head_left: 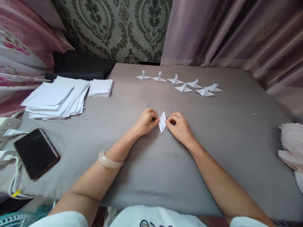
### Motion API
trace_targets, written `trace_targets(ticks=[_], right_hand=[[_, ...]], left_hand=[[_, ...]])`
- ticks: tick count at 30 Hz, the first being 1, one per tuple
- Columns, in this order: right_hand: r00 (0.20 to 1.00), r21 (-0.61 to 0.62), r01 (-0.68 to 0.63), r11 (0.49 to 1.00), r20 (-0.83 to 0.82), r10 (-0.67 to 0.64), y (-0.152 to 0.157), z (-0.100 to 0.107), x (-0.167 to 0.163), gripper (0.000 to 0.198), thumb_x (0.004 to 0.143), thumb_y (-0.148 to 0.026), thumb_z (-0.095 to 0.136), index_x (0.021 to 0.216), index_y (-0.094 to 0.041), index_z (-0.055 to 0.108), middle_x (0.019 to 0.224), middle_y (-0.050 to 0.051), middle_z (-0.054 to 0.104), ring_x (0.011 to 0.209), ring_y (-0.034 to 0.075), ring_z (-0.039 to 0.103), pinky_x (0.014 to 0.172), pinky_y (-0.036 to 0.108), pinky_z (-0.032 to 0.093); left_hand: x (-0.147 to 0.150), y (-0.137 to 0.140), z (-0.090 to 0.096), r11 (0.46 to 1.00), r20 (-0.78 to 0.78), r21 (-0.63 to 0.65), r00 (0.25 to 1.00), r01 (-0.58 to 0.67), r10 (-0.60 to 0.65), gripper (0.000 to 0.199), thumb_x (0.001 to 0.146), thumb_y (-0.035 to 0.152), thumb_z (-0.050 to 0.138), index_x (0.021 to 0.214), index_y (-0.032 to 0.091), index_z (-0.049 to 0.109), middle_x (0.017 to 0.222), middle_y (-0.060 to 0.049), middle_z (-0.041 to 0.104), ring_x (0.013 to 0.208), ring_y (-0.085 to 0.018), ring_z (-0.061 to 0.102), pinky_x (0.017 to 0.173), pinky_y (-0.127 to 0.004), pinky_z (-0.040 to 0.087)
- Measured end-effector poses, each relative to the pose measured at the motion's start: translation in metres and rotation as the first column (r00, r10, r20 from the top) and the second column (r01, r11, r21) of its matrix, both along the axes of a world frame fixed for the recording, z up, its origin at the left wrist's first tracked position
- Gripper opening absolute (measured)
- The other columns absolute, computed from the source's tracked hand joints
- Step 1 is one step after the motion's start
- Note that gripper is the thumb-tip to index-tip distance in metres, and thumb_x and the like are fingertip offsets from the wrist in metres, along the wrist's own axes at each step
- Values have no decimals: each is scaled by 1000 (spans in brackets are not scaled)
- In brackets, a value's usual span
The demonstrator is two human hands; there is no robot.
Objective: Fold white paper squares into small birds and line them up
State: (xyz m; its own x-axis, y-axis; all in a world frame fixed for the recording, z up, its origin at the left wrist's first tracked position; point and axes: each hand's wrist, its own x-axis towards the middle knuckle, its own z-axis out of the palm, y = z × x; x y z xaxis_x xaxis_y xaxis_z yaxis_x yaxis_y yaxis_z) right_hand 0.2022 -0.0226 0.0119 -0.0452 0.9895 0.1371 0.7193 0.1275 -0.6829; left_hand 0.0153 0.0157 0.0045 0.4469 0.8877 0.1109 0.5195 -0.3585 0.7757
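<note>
Between my two hands is a small white paper folded into a narrow diamond [162,123], its points facing away from me and toward me. My left hand [148,121] pinches its left corner between thumb and fingers. On the opposite corner, my right hand [179,126] has its thumb and forefinger closed in the same way. Beyond the hands, several folded white paper birds [175,79] stand in loose rows on the grey cloth [132,183].
At the left lie a fanned stack of white paper sheets [49,94] and a smaller paper stack [100,87]. A dark phone [36,153] rests near a white power strip [8,126] with cables. Behind the stacks is a black folded item [82,64]. Pale fabric [292,145] bunches at the right edge.
</note>
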Motion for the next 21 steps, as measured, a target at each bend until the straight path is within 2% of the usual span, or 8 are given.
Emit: trace_targets(ticks=[6, 13, 18, 21], right_hand=[[1000, -57, 25, 998, 2, -25, 2, 1, -1, 16, 80, -29, 62, 67, -20, 63, 93, 2, 62, 74, 13, 59, 73, 30, 44], [999, -55, 42, 998, -2, -42, 3, 1, -2, 14, 79, -26, 64, 67, -20, 64, 91, 2, 63, 75, 13, 59, 73, 28, 45], [989, 49, -8, 999, 149, 0, -6, 6, -5, 13, 86, -24, 59, 75, -20, 64, 95, 3, 65, 78, 14, 60, 72, 28, 43], [973, 112, -49, 992, 231, 22, -10, 7, -7, 15, 89, -23, 54, 79, -19, 64, 96, 4, 66, 81, 15, 60, 72, 29, 42]], left_hand=[[2, -4, 6, 999, -22, -30, 999, -34, 34, 8, 81, 17, 59, 73, 14, 61, 95, -9, 56, 89, -19, 54, 78, -33, 48], [4, -9, 10, 998, -46, -29, 997, -61, 60, 6, 81, 17, 59, 75, 14, 59, 96, -10, 55, 91, -20, 54, 79, -34, 48], [4, -8, 3, 998, 9, -7, 998, -58, 58, 6, 82, 19, 58, 77, 16, 57, 96, -8, 54, 89, -18, 53, 76, -31, 49], [4, -7, 0, 998, -9, 10, 998, -63, 63, 8, 82, 19, 59, 75, 17, 55, 96, -8, 54, 87, -17, 53, 77, -32, 48]])
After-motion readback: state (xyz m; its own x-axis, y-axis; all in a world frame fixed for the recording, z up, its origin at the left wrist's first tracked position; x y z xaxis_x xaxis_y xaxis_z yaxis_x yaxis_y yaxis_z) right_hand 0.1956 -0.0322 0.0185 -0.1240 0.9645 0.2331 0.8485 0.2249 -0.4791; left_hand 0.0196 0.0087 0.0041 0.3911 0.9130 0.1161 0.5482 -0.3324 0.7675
